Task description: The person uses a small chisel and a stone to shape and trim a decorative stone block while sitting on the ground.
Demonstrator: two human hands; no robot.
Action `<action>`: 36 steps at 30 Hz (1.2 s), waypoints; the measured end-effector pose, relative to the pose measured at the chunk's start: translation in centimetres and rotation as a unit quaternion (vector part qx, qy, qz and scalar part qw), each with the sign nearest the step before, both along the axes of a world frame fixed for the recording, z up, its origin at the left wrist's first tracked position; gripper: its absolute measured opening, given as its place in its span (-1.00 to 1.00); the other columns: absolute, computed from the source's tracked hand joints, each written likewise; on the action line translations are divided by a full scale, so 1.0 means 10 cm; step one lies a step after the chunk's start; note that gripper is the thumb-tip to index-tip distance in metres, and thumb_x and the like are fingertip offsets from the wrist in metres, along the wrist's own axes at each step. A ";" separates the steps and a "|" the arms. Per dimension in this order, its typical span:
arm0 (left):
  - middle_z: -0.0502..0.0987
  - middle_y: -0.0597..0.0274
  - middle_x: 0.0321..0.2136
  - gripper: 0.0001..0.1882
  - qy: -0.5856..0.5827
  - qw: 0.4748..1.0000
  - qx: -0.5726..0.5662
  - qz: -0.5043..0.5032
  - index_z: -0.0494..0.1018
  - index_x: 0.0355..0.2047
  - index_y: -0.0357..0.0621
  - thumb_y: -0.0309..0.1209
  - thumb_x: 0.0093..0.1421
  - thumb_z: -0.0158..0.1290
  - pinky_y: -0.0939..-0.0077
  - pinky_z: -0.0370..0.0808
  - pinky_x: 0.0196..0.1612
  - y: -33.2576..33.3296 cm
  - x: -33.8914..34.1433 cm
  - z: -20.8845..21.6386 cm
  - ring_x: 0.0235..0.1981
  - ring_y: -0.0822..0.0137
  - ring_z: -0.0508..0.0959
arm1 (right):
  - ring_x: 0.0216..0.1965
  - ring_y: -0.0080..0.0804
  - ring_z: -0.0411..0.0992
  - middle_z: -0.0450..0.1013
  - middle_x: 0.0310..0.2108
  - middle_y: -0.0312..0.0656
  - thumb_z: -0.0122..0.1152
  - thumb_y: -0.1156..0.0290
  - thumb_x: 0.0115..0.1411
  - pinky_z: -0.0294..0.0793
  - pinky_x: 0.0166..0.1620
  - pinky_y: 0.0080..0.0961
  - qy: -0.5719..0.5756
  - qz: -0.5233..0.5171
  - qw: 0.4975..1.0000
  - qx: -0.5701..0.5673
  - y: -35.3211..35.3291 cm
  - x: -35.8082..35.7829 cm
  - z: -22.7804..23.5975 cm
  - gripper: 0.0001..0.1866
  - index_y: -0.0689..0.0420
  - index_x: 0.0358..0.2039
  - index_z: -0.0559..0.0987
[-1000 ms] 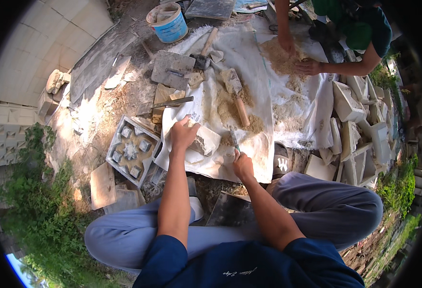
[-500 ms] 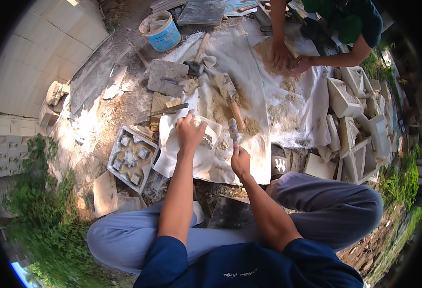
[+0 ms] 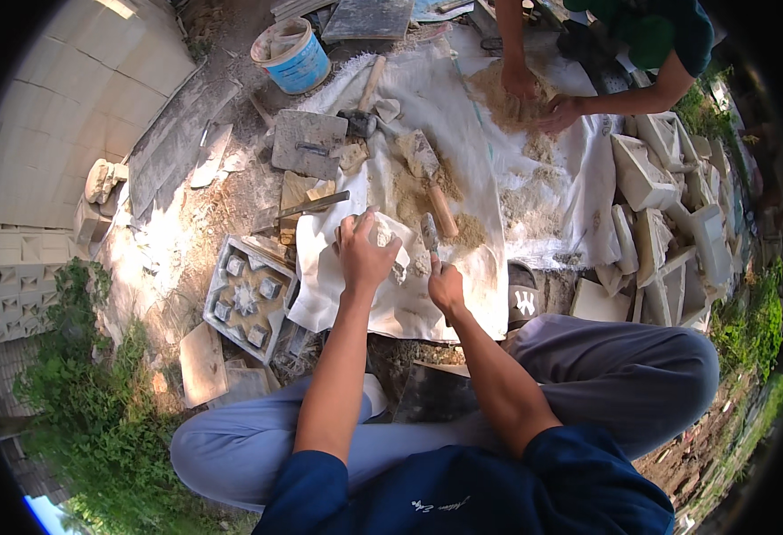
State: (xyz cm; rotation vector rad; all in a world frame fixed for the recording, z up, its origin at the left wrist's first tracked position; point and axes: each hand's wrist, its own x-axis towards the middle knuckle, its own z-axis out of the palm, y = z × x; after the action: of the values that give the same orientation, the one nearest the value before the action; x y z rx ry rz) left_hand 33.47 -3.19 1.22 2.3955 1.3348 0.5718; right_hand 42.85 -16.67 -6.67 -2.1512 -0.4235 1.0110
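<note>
I sit cross-legged on the ground over a white cloth sheet point(image 3: 427, 308). My left hand point(image 3: 363, 257) grips a pale chunk of stone or plaster point(image 3: 382, 234) lying on the sheet. My right hand point(image 3: 445, 285) holds a small trowel-like metal tool point(image 3: 429, 234), its blade pointing up and away beside the chunk. Sandy powder lies around both hands.
A square mould with a star pattern point(image 3: 247, 297) lies left of the sheet. A wooden-handled trowel point(image 3: 429, 174), a hammer point(image 3: 363, 105), a flat float point(image 3: 307, 143) and a blue bucket point(image 3: 293, 55) lie further off. Another person's hands point(image 3: 538, 98) work sand at top right. White cast pieces point(image 3: 668, 223) pile up on the right.
The view has shifted a little; my left hand has closed over the pale chunk and my right hand has brought the tool nearer to it.
</note>
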 end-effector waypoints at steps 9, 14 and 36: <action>0.37 -0.01 0.00 -0.31 -0.069 0.996 -0.043 -0.025 0.46 0.09 0.06 -0.28 -0.15 0.30 0.08 0.24 0.21 -0.09 -0.14 -0.08 0.10 -0.07 0.33 | -0.20 0.30 0.49 0.48 -0.37 0.40 -0.19 -0.04 0.41 0.41 -0.10 0.00 -0.017 0.029 0.999 0.009 0.10 0.00 -0.16 -0.33 0.42 -0.36 0.57; 0.35 -0.02 0.02 -0.31 -0.068 0.997 -0.034 -0.021 0.46 0.09 0.09 -0.29 -0.16 0.30 0.05 0.23 0.21 -0.12 -0.27 -0.10 0.11 -0.08 0.33 | -0.27 0.30 0.48 0.49 -0.41 0.36 -0.19 -0.04 0.41 0.40 -0.14 0.01 0.002 -0.046 0.999 0.005 0.06 0.08 0.09 -0.31 0.40 -0.45 0.56; 0.40 0.04 -0.07 -0.37 -0.057 0.997 0.034 -0.029 0.48 0.06 0.07 -0.33 -0.13 0.23 0.08 0.26 0.17 -0.32 -0.15 -0.06 0.06 -0.01 0.38 | -0.29 0.34 0.45 0.47 -0.41 0.34 -0.17 0.04 0.41 0.38 -0.19 0.05 -0.032 0.024 0.999 -0.010 0.02 -0.05 -0.06 -0.43 0.33 -0.39 0.56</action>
State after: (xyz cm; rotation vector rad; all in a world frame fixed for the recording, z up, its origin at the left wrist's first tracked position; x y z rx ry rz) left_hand 31.98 -6.42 0.60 2.4067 1.2138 0.7356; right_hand 42.31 -16.48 -7.26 -2.2053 -0.4992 0.9798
